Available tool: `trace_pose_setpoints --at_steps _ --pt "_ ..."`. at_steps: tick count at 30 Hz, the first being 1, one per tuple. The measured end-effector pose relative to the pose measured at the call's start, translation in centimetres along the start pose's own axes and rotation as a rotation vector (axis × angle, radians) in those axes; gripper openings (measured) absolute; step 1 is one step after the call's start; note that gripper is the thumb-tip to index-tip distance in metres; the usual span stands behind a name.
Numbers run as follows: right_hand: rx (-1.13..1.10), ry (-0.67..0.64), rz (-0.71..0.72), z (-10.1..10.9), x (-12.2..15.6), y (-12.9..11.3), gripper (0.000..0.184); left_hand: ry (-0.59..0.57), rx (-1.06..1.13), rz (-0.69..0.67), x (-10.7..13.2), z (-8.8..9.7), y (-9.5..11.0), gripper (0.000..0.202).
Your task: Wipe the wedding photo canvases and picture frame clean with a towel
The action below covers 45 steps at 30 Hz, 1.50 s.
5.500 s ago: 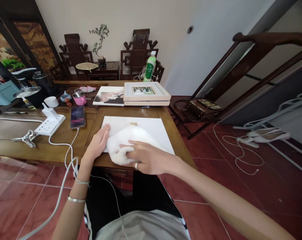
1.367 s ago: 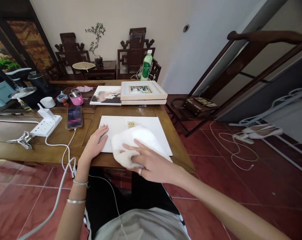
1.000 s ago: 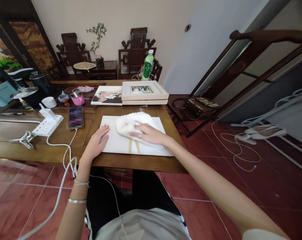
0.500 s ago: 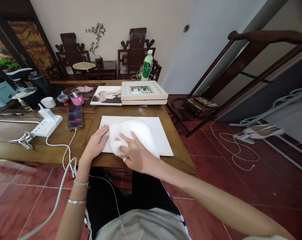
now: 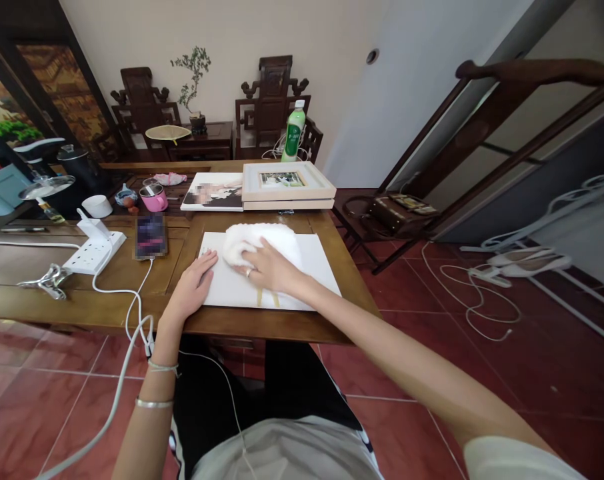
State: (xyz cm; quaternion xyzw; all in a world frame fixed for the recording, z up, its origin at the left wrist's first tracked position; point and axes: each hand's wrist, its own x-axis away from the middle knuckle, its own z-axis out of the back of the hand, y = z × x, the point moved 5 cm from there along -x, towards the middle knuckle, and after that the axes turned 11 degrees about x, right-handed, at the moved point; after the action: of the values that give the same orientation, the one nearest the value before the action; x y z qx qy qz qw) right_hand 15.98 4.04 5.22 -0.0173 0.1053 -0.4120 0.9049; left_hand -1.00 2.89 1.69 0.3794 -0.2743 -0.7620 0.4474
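A white flat board (image 5: 319, 267) lies on the wooden table close to its front edge. My left hand (image 5: 195, 283) rests on the board's left edge, fingers stretched out and holding nothing. Under my right hand (image 5: 269, 267) is a fluffy white cloth (image 5: 245, 239), bunched up and pressed onto the board's upper middle. My right fingers curl into the cloth, and a ring shows on one of them. Two tan strips (image 5: 260, 297) show on the board below the right hand.
Behind the board are a framed picture (image 5: 287, 185), a photo panel (image 5: 212, 192) and a green bottle (image 5: 294, 131). Leftward lie a phone (image 5: 151, 235), a white power strip (image 5: 95, 252), cables, a pink mug (image 5: 153, 198) and a silver stand (image 5: 49, 281). A wooden chair (image 5: 422, 173) stands right.
My right hand and the cloth have slid away from me over the board, from its front edge toward its far edge, uncovering the tan strips. The left hand has stayed in place.
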Motion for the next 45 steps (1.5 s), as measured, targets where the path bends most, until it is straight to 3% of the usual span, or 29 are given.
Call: trace_pose_setpoints --at_steps 3,6,14,18,23,28,32,34,36,40,43,45 --pt "0.065 -0.018 -0.082 -0.5 -2.3 1.3 0.031 0.001 -0.009 0.003 0.0 0.0 -0.1 0.043" --pt "0.137 -0.031 -0.092 -0.7 -2.5 0.4 0.031 0.002 -0.018 -0.003 0.0 0.0 -0.1 0.043" --pt "0.133 -0.132 0.049 0.2 4.2 -6.9 0.032 -0.002 -0.015 -0.009 0.0 0.0 0.2 0.043" --pt "0.067 -0.143 0.154 0.8 6.6 -8.5 0.027 -0.003 -0.008 -0.013 0.0 0.0 0.3 0.042" --pt "0.037 -0.038 0.037 0.9 5.3 -5.3 0.025 0.001 -0.001 -0.012 0.1 0.0 0.1 0.043" --pt "0.089 -0.01 -0.119 0.3 0.7 -1.0 0.03 0.006 0.004 -0.009 0.0 -0.1 -0.1 0.043" --pt "0.105 0.017 -0.216 -0.1 -3.0 -0.4 0.033 0.02 0.016 0.034 0.0 0.0 0.1 0.048" --pt "0.102 0.032 -0.16 -0.2 -3.8 -1.5 0.032 0.07 0.044 0.031 0.1 0.4 0.6 0.053" --pt "0.076 0.039 -0.011 -0.3 -3.4 -3.6 0.027 0.152 0.083 0.0 0.2 1.0 1.2 0.056" --pt "-0.018 0.005 0.293 0.0 0.4 -7.2 0.021 0.193 0.115 -0.032 0.5 1.4 2.1 0.059" --pt "-0.082 -0.035 0.333 0.9 3.6 -7.6 0.022 0.167 0.088 -0.02 0.5 1.1 1.9 0.058" --pt "-0.095 -0.082 0.265 1.4 4.9 -6.7 0.021 0.136 0.063 -0.004 0.4 0.8 1.5 0.057"
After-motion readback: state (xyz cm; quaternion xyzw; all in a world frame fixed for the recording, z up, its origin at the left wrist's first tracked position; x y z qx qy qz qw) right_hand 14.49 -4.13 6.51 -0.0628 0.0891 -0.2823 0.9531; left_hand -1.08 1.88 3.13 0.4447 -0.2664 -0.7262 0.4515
